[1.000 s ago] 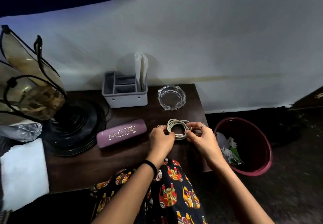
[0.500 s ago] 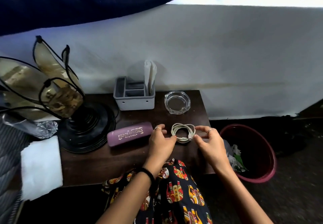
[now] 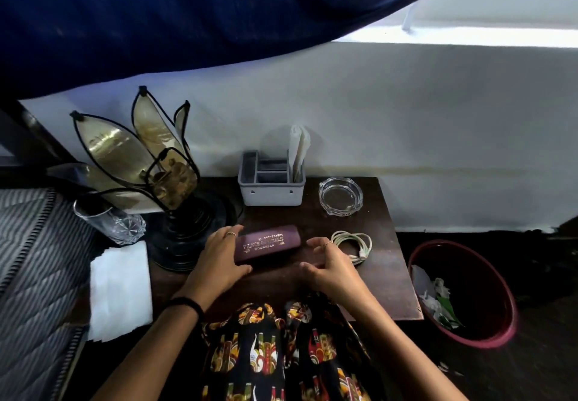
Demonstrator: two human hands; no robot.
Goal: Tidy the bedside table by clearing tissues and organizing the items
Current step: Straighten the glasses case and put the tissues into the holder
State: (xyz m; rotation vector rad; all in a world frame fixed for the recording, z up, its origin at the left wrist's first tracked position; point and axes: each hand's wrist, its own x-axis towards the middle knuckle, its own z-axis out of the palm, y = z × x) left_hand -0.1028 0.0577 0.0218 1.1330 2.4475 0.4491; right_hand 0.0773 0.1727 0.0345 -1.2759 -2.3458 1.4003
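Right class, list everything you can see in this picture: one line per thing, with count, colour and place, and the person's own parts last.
glasses case: one, purple, table middle, left hand touching its left end
coiled cable: one, white, right of the case
ashtray: one, clear glass, table back right
organiser: one, grey, table back, white paper standing in it
lamp: one, black and gold, table left
glass: one, clear, beside the lamp
tissue: one, white, table's left edge
bin: one, red, floor right, tissues inside
left hand: one, on the case
right hand: one, fingers curved, near the case's right end
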